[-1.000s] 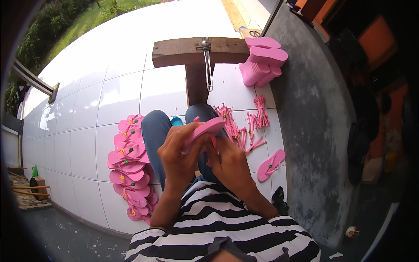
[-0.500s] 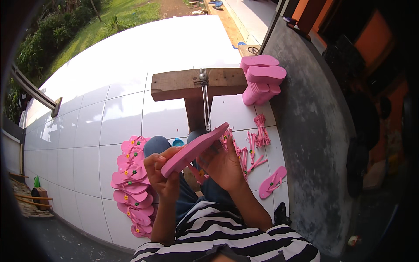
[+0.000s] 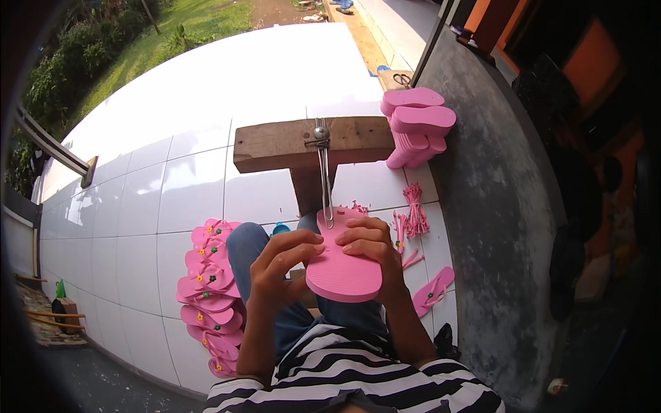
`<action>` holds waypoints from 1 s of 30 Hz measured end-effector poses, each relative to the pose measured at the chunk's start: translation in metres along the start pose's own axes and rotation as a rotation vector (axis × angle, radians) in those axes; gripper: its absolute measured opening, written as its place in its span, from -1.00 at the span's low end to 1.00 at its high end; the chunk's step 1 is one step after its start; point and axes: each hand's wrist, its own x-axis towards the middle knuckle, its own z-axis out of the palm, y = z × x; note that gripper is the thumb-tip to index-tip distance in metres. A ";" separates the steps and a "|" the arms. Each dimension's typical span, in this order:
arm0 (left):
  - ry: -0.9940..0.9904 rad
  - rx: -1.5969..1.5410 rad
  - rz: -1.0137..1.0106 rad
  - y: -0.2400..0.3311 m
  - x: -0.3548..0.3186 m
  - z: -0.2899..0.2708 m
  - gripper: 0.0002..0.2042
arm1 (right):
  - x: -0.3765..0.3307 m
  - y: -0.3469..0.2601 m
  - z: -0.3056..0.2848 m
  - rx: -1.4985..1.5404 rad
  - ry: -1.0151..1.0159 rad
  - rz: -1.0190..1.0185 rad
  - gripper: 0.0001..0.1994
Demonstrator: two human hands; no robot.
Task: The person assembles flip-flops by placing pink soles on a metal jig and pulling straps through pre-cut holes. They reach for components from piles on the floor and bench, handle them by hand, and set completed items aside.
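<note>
Sole [image 3: 342, 265], pink, ridged, oval, flat over lap; left hand [image 3: 279, 272] and right hand [image 3: 372, 248] fingers curled, gripping its edges under metal hook [image 3: 325, 175].

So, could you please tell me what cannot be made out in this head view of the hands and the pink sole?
- Underside of the pink sole: faces away from the camera.
- Tip of the metal tool: where it meets the sole is too small to tell.
- Left hand palm and right hand palm: turned away.
- Lower legs: hidden beneath the sole and hands.
</note>
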 end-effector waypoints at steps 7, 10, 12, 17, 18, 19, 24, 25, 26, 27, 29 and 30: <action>0.106 -0.008 -0.007 -0.013 0.015 0.008 -0.69 | 0.023 0.004 -0.003 -0.078 0.015 -0.043 -0.55; 0.101 -0.012 0.010 -0.013 0.023 0.008 -0.70 | 0.028 0.010 -0.005 -0.073 0.037 -0.072 -0.48; 0.097 -0.060 -0.004 -0.011 0.025 0.009 -0.71 | 0.030 0.008 -0.009 -0.090 0.016 -0.067 -0.47; 0.092 -0.231 -0.223 0.005 0.035 0.007 -0.78 | 0.030 -0.006 -0.010 -0.101 0.022 0.089 -0.45; 0.113 -0.349 -0.360 0.014 0.039 0.008 -0.80 | 0.033 -0.011 -0.010 -0.118 0.032 0.145 -0.45; 0.135 -0.466 -0.498 0.018 0.042 0.009 -0.81 | 0.034 -0.015 -0.007 -0.135 0.042 0.202 -0.45; 0.133 -0.349 -0.714 0.001 0.064 0.016 -0.82 | 0.053 -0.006 0.006 -0.291 0.103 0.305 -0.45; 0.156 -0.208 -0.672 -0.007 0.075 0.021 -0.81 | 0.061 0.007 0.013 -0.398 0.156 0.298 -0.45; 0.158 -0.072 -0.594 -0.014 0.082 0.024 -0.80 | 0.067 0.017 0.019 -0.410 0.217 0.329 -0.44; 0.172 0.067 -0.505 -0.020 0.089 0.025 -0.80 | 0.075 0.024 0.025 -0.418 0.278 0.344 -0.42; 0.215 0.133 -0.413 -0.023 0.097 0.024 -0.80 | 0.075 0.028 0.032 -0.455 0.363 0.273 -0.36; 0.203 0.176 -0.400 -0.022 0.094 0.025 -0.80 | 0.068 0.030 0.034 -0.478 0.399 0.258 -0.32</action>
